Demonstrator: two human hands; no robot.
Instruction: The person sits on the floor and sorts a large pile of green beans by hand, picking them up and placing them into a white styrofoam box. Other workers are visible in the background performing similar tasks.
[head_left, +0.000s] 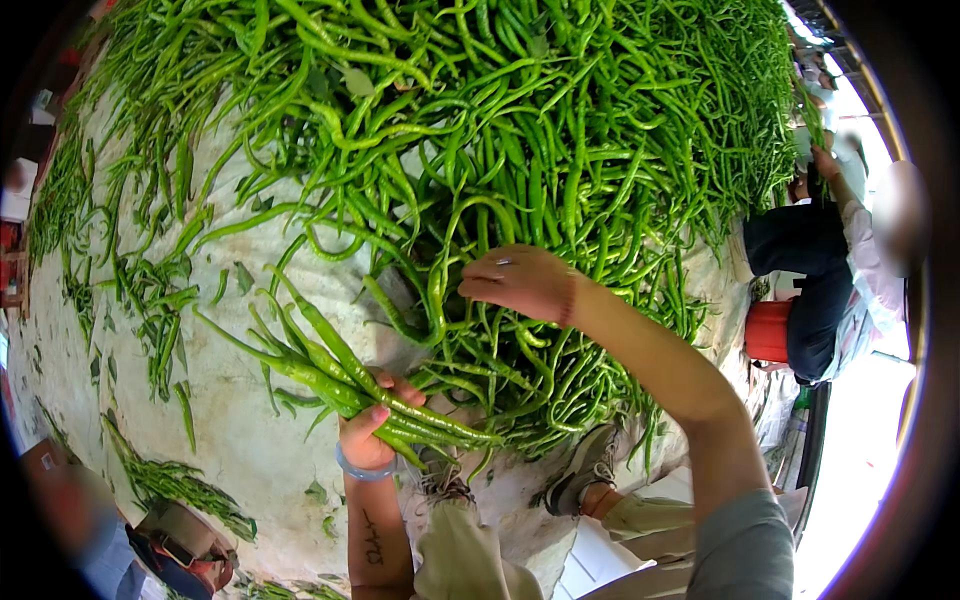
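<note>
My left hand (369, 435), with a pale bangle at the wrist, grips a bunch of long green chili peppers (330, 382). Their stem ends fan out to the upper left and the tips point right. Over the near edge of a large heap of green chili peppers (570, 150) is my right hand (517, 283), back upward, wearing a ring and a red wrist cord. Its fingers are bent together beside a long curved pepper (436, 300); the fingertips are partly hidden, so a hold cannot be made out.
A pale, stained sheet (255, 465) lies under the heap, strewn with loose peppers and leaves. Smaller pepper piles (184, 487) lie at lower left. My shoes (581, 469) stand at the heap's near edge. To the right, a person (817, 277) sits on a red stool (768, 331).
</note>
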